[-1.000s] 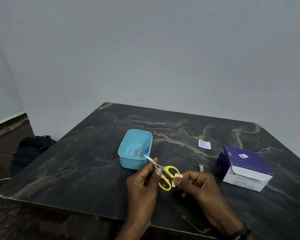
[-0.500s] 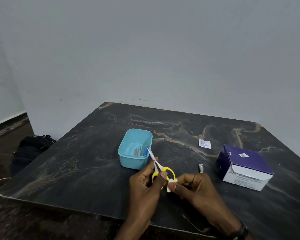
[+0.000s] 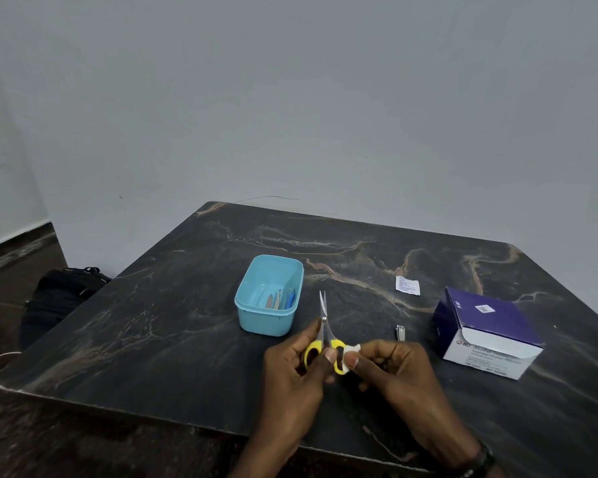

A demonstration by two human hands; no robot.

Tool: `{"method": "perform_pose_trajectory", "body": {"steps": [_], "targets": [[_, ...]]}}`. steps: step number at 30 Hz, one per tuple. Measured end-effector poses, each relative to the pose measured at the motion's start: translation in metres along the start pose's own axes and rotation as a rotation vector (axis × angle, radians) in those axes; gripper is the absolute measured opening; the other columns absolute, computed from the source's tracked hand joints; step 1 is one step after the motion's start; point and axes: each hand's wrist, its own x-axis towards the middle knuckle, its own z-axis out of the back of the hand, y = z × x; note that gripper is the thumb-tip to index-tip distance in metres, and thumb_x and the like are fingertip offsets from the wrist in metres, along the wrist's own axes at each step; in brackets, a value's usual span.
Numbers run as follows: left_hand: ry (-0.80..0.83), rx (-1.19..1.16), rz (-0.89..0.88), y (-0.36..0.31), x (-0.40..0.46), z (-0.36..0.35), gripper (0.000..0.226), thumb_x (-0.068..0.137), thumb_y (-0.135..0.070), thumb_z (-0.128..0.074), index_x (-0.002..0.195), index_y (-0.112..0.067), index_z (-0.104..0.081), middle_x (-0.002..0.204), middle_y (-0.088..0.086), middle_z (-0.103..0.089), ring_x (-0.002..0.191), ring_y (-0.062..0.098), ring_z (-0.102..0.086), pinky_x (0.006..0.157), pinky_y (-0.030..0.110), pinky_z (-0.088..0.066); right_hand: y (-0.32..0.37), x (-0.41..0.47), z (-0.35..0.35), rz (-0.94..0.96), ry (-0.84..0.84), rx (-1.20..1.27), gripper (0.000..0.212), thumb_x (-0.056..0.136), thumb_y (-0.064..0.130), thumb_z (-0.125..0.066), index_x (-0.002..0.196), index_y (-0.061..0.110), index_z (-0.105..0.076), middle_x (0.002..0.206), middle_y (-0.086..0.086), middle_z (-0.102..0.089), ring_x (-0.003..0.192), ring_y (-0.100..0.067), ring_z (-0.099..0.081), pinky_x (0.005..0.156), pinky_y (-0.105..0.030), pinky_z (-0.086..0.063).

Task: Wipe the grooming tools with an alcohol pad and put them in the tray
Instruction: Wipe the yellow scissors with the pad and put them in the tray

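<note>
Small scissors [image 3: 323,315] with yellow handles stand nearly upright, blades pointing away, held by my left hand [image 3: 292,367] at the handles. My right hand [image 3: 390,365] pinches a white alcohol pad [image 3: 352,350] against the right yellow handle loop. The light blue tray [image 3: 256,327] sits just left of the blades and holds several slim tools. A metal nail clipper [image 3: 400,332] lies on the dark marble table [image 3: 159,326] to the right of my hands.
A purple and white box of alcohol swabs [image 3: 485,331] stands at the right. A torn white swab wrapper [image 3: 407,285] lies behind the clipper. A black bag [image 3: 61,294] sits on the floor left of the table. The near table edge runs just under my wrists.
The scissors have swung from leaning left over the tray to nearly upright. The pad has shifted along the yellow handle. Both hands stay in about the same place.
</note>
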Motion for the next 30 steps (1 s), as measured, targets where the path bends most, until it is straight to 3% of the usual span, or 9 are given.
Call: {"method": "perform_pose_trajectory", "body": {"steps": [3, 7, 12, 20, 26, 30], "targets": [[-0.108, -0.124, 0.071, 0.0009, 0.0007, -0.0002, 0.03, 0.08, 0.001, -0.071, 0.099, -0.023, -0.07, 0.084, 0.006, -0.077, 0.074, 0.019, -0.074, 0.057, 0.024, -0.056, 0.0019, -0.0005, 0.0014, -0.015, 0.065, -0.07, 0.01, 0.082, 0.017, -0.071, 0.078, 0.01, -0.078, 0.078, -0.008, -0.077, 0.067, -0.015, -0.066, 0.059, -0.021, -0.05], [-0.125, -0.136, 0.057, -0.0004, 0.0002, 0.0, 0.021, 0.08, 0.002, -0.07, 0.092, -0.015, -0.072, 0.08, 0.009, -0.077, 0.073, 0.023, -0.074, 0.056, 0.025, -0.056, 0.0014, -0.0012, 0.0021, -0.024, 0.117, -0.135, 0.01, 0.083, 0.022, -0.071, 0.079, 0.015, -0.078, 0.082, -0.003, -0.078, 0.074, -0.019, -0.069, 0.064, -0.024, -0.051], [-0.053, -0.072, 0.036, 0.0015, -0.0003, -0.0001, 0.025, 0.08, 0.002, -0.071, 0.094, -0.019, -0.073, 0.082, 0.007, -0.077, 0.077, 0.023, -0.074, 0.058, 0.025, -0.056, 0.0006, -0.0004, 0.0007, -0.008, 0.014, -0.002, 0.012, 0.083, 0.014, -0.07, 0.077, 0.007, -0.078, 0.076, -0.01, -0.077, 0.067, -0.017, -0.066, 0.057, -0.022, -0.049], [-0.096, -0.118, 0.034, 0.0042, 0.0009, 0.0014, 0.027, 0.08, 0.003, -0.07, 0.098, -0.017, -0.072, 0.084, 0.007, -0.077, 0.079, 0.023, -0.074, 0.06, 0.027, -0.058, 0.0021, -0.0015, 0.0021, -0.015, 0.114, -0.118, 0.012, 0.082, 0.024, -0.072, 0.076, 0.015, -0.078, 0.078, -0.005, -0.077, 0.068, -0.011, -0.065, 0.063, -0.023, -0.049], [0.005, -0.016, -0.001, 0.006, 0.0013, 0.0016, 0.034, 0.083, 0.0, -0.069, 0.097, -0.03, -0.075, 0.087, 0.005, -0.077, 0.082, 0.025, -0.074, 0.066, 0.039, -0.061, -0.0005, -0.0008, 0.0015, -0.005, 0.015, 0.0, 0.011, 0.083, 0.011, -0.071, 0.075, 0.007, -0.078, 0.075, -0.01, -0.077, 0.066, -0.014, -0.066, 0.057, -0.022, -0.049], [-0.019, -0.06, 0.05, 0.0073, 0.002, -0.0003, 0.034, 0.082, -0.002, -0.071, 0.109, -0.023, -0.07, 0.09, 0.008, -0.077, 0.083, 0.024, -0.074, 0.065, 0.034, -0.06, 0.0003, -0.0006, -0.0003, 0.008, -0.003, 0.035, 0.014, 0.084, 0.014, -0.069, 0.076, 0.005, -0.077, 0.074, -0.011, -0.077, 0.065, -0.014, -0.067, 0.056, -0.022, -0.049]]}}
